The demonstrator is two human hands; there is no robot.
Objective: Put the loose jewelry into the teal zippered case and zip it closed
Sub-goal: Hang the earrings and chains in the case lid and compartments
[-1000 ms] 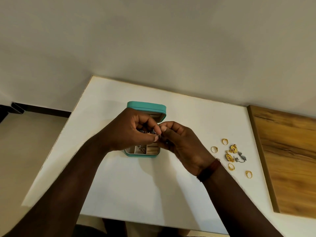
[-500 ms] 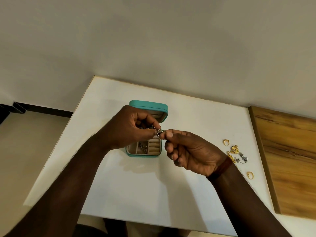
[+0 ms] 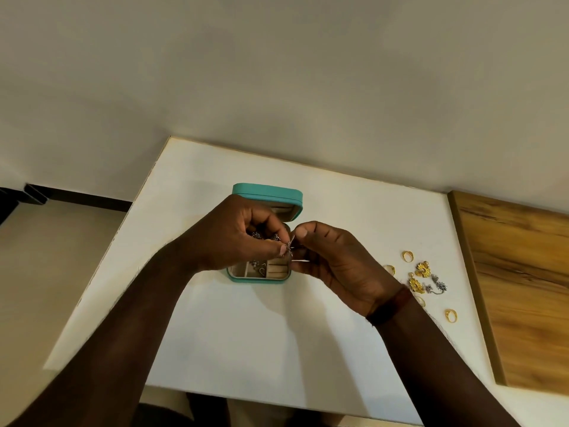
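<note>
The teal zippered case [image 3: 267, 192] stands open on the white table [image 3: 261, 334], lid upright at the back. Its beige compartments [image 3: 261, 271] hold a small silver piece. Above the case my left hand [image 3: 237, 235] and my right hand [image 3: 338, 263] pinch a small silver jewelry piece [image 3: 288, 243] between their fingertips; its shape is too small to tell. To the right lie loose gold rings [image 3: 407, 256], gold earrings [image 3: 421, 270] and silver earrings [image 3: 437, 286]. My right wrist hides part of one ring.
A wooden board [image 3: 523, 288] adjoins the table on the right. A plain wall [image 3: 277, 72] rises behind the table. Floor shows to the left, past the table's left edge.
My right hand had drawn slightly away to the right, then came back in toward my left hand. Both still pinch the silver piece above the case.
</note>
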